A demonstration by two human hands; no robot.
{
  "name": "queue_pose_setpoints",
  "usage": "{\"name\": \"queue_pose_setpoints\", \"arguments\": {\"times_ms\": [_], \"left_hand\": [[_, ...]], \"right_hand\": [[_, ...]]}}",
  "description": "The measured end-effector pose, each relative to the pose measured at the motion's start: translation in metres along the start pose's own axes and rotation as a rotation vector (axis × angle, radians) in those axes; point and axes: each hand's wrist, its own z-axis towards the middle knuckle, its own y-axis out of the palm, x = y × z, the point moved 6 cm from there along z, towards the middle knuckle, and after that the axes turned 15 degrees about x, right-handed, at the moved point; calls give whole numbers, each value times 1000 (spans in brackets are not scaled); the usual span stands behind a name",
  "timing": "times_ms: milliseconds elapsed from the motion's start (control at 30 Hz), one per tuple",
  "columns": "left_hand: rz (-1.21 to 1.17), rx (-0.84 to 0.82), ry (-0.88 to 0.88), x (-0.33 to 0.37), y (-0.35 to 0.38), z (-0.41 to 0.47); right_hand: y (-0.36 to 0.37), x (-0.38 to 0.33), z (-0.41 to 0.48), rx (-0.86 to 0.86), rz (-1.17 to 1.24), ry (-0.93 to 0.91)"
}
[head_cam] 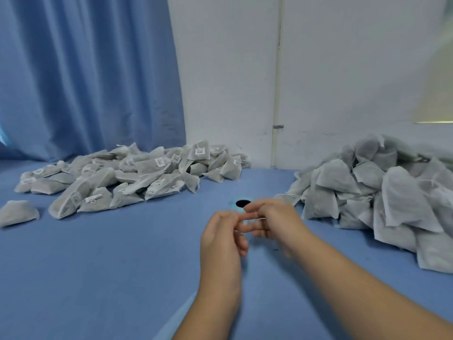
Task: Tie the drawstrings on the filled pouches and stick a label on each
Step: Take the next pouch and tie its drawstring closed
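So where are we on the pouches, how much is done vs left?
Done: the left pile shows white labels on many pouches. In hand: no pouch; left hand and right hand meet at the fingertips above the blue table, blurred, so whether they hold a label is unclear. Left: the right pile shows no labels and looks about as big, so perhaps half remains.

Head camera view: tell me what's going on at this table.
A person is working through filled pouches on a blue-covered table. The left hand and right hand meet in mid-air above it, fingers touching, with no pouch in them; blur hides whether they pinch a label. A heap of labelled pouches lies at the far left, and a heap of pouches showing no labels at the right. A small dark round object sits just behind the hands.
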Motion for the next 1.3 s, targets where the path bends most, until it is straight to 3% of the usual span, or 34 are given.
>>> {"name": "queue_pose_setpoints", "arguments": {"times_ms": [167, 267, 433, 600, 933, 1167, 1300], "left_hand": [[289, -119, 77, -22, 20, -17], [396, -108, 98, -32, 22, -16], [512, -146, 166, -41, 26, -15], [583, -193, 217, -44, 29, -18], [678, -236, 279, -47, 29, -15], [707, -182, 313, -43, 24, -12], [727, -234, 452, -36, 26, -22]], "right_hand": [[-74, 9, 34, 303, -244, -130], [-102, 6, 51, 415, -744, -353], [-78, -1, 62, 171, -1053, -631], [-32, 10, 62, 34, -1297, -624], [-37, 22, 77, 189, -1337, -687], [-79, 14, 28, 165, -853, -786], [-115, 12, -22, 188, -469, -578]]}}
